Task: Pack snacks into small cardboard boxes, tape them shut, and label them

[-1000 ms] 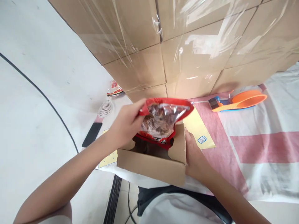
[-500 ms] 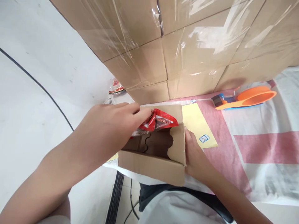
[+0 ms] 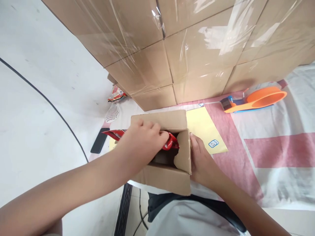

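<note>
My left hand grips a red plastic packet over the mouth of an opened cardboard box. The packet's right end dips into the box, while its other end sticks out to the left past my fingers. Most of its middle is covered by the hand. The box's flaps are folded outward, and a torn-edged flap is at its right. My right hand is closed against the right side of the box, with its fingertips near the upper corner.
A stack of plastic-wrapped cartons rises behind the box. An orange tape dispenser lies on the checked cloth at right. Yellow paper sits beside the box. A dark phone-like slab and a small snack packet are at left.
My left hand has moved lower over the box, and the packet's right end is now down in the opening. My right hand stays at the box's side. The view has shifted slightly.
</note>
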Available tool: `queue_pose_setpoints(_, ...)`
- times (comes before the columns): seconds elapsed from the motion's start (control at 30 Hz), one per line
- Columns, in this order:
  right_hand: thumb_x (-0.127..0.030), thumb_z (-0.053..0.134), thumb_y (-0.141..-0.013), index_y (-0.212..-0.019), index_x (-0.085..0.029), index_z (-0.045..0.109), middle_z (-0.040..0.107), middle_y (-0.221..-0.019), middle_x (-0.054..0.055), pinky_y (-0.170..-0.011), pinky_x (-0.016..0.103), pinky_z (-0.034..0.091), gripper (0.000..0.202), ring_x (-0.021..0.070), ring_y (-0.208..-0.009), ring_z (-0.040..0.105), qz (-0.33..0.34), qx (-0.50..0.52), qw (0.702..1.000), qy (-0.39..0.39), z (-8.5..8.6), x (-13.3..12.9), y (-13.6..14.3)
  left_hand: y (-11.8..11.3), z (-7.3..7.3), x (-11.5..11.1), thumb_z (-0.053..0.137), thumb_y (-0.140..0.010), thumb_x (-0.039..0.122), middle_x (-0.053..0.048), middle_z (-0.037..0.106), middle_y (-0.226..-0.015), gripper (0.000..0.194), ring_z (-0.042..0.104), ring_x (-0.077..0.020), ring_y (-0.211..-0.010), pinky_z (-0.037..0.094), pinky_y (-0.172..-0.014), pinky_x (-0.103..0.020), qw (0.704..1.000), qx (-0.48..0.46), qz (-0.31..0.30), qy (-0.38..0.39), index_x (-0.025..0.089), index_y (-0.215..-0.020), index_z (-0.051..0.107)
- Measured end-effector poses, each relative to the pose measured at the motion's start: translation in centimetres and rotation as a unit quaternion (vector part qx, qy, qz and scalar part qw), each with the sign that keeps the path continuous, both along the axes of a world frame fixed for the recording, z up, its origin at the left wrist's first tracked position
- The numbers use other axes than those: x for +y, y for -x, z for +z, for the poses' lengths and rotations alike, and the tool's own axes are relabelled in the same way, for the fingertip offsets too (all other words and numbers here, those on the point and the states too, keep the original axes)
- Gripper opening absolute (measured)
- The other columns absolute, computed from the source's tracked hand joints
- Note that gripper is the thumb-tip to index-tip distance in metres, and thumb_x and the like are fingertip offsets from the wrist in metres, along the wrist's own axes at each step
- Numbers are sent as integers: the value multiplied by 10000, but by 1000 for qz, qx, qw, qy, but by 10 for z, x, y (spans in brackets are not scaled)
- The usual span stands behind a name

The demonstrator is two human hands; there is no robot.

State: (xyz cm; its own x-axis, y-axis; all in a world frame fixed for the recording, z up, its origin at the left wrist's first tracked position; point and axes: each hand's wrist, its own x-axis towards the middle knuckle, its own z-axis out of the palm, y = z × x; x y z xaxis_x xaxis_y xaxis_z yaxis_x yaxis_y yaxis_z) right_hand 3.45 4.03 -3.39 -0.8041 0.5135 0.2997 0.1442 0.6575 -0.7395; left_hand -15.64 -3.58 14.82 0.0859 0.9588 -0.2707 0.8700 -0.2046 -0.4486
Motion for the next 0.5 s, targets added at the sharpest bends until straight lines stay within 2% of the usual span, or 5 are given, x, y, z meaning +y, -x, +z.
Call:
queue_pose_setpoints(0.13,-313,809,-732,-1665,-273,-44,376,-1544,211,-1086,645,493,1264,430,-1386,435,-12,-3,1000,28,1,0,-1,-15,-30,18,568,-931,120,-142,726,-1043,294,731,-301,-921,540,-702,-385,993,-69,65,71,158,-1204,669)
queue_pose_setpoints(0.3,-287,780,-740,-1670,-281,-61,358,-1583,205,-1102,651,490,1254,432,-1427,420,-18,-1,999,28,-1,2,-4,17,-3,-26,672,-957,450,-39,722,-1320,449,671,-257,-1215,533,-1055,-420,953,-279,74,-95,287,-1372,620)
queue_pose_setpoints(0.37,-278,780,-727,-1670,-280,-55,349,-1600,205,-1105,653,491,1259,438,-1443,414,-19,-7,999,31,-3,2,-5,43,4,-61,579,-999,496,-10,739,-1244,357,684,-230,-1166,512,-1097,-458,875,-307,208,-312,321,-1301,652)
queue_pose_setpoints(0.43,-271,789,-702,-1670,-272,-48,357,-1596,211,-1098,660,497,1279,450,-1442,421,-19,-6,999,27,-4,2,-6,67,-7,-91,519,-1003,550,-52,683,-1346,408,665,-233,-1212,508,-1102,-487,737,-343,344,-471,269,-1277,630)
queue_pose_setpoints(0.5,-278,793,-689,-1669,-268,-35,388,-1572,213,-1085,669,504,1283,459,-1425,444,-20,1,1000,16,-4,2,-5,82,-32,-108,603,-909,628,-119,707,-1303,523,713,-277,-1119,595,-942,-478,700,-381,396,-457,203,-1211,645)
